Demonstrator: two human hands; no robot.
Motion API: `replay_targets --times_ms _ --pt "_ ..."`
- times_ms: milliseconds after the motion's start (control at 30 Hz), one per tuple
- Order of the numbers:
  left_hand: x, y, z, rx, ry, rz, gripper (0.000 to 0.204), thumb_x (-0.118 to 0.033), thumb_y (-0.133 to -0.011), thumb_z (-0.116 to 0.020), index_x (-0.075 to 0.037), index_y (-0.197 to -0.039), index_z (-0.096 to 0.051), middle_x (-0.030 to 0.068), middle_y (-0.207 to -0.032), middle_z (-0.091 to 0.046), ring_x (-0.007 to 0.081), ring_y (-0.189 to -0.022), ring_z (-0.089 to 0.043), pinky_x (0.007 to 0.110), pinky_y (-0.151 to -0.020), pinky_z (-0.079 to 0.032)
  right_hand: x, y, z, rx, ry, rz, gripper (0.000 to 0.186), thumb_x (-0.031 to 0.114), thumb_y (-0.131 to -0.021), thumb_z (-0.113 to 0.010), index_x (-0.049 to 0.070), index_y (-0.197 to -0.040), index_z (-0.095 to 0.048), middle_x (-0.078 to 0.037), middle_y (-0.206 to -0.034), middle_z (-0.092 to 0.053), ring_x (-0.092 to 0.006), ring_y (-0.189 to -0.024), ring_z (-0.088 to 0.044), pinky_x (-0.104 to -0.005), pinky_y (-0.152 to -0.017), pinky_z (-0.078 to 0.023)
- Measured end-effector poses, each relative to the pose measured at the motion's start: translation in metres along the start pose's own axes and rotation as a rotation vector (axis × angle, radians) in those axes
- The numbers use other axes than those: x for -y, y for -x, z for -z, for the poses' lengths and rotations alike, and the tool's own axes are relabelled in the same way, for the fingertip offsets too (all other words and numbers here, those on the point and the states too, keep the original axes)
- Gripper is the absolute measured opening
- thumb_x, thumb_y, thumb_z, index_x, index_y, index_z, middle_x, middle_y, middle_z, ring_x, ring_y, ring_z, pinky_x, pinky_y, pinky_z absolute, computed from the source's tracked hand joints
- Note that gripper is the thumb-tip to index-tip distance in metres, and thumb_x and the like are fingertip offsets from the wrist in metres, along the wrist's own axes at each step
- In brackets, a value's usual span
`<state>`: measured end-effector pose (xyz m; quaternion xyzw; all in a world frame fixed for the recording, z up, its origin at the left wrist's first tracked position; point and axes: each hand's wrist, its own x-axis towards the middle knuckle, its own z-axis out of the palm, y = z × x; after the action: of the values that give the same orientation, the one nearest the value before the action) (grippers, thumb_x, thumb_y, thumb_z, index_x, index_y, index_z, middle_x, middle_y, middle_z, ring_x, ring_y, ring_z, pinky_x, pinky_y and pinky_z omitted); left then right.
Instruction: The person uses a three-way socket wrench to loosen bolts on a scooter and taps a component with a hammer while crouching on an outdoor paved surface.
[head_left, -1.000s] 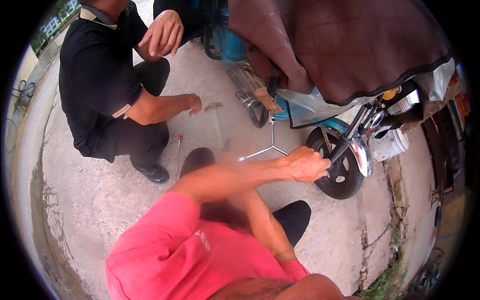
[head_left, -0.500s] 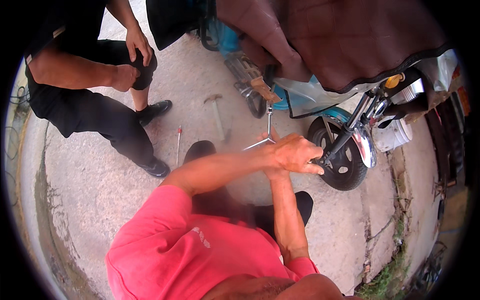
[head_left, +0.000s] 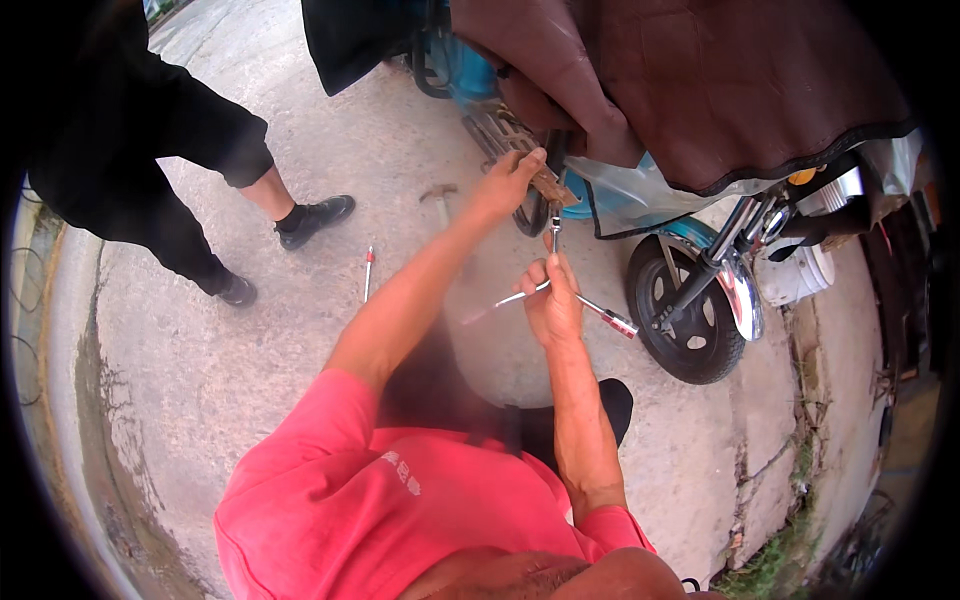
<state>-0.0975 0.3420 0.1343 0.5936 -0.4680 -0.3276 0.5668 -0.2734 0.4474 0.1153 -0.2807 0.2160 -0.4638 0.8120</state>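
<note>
My left hand (head_left: 508, 185) reaches forward and grips the end of a brown, rusty-looking bracket (head_left: 551, 187) beside the covered motorbike. Just nearer to me, my right hand (head_left: 556, 305) is closed round the middle of a three-armed Y-shaped socket wrench (head_left: 592, 306). One arm of the wrench points up to the underside of the bracket, its socket at or against it. Another sticks out to the left, and the third, with a reddish end, to the right. The bolt, if any, is hidden.
The motorbike's front wheel (head_left: 690, 315) stands to the right, under a brown cover (head_left: 740, 90). A white bucket (head_left: 800, 277) is behind it. A hammer (head_left: 440, 200) and a red-tipped rod (head_left: 369, 272) lie on the concrete. Someone in black trousers (head_left: 180, 190) stands at left.
My left hand has left the wrench and moved forward to the bracket. The wrench has turned, with my right hand still on it. The other person has straightened up and shifted left.
</note>
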Motion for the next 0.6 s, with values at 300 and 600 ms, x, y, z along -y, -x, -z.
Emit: replay_targets --times_ms 300,600 --pt "0.028 -0.006 -0.012 -0.017 0.677 0.268 0.043 -0.044 -0.096 -0.054 -0.008 -0.117 -0.063 0.0088 -0.103 -0.069 0.0256 -0.102 -0.067 0.037 -0.09 -0.053 0.025 0.001 -0.034 -0.145 0.623 0.035 0.044 0.012 -0.103 -0.046 -0.002 -0.144 -0.037 0.0 -0.074 -0.043 -0.0118 -0.063 -0.046 -0.03 -0.058 -0.043" --pt "-0.001 -0.049 0.031 0.259 0.313 0.148 0.036 -0.029 -0.092 -0.059 -0.005 -0.119 -0.058 0.0104 -0.108 -0.065 0.0237 -0.099 -0.064 0.037 -0.086 -0.051 0.033 0.002 -0.04 -0.163 0.734 0.01 0.049 0.012 -0.101 -0.047 -0.003 -0.146 -0.036 -0.001 -0.071 -0.051 -0.0134 -0.062 -0.055 -0.0312 -0.058 -0.046"
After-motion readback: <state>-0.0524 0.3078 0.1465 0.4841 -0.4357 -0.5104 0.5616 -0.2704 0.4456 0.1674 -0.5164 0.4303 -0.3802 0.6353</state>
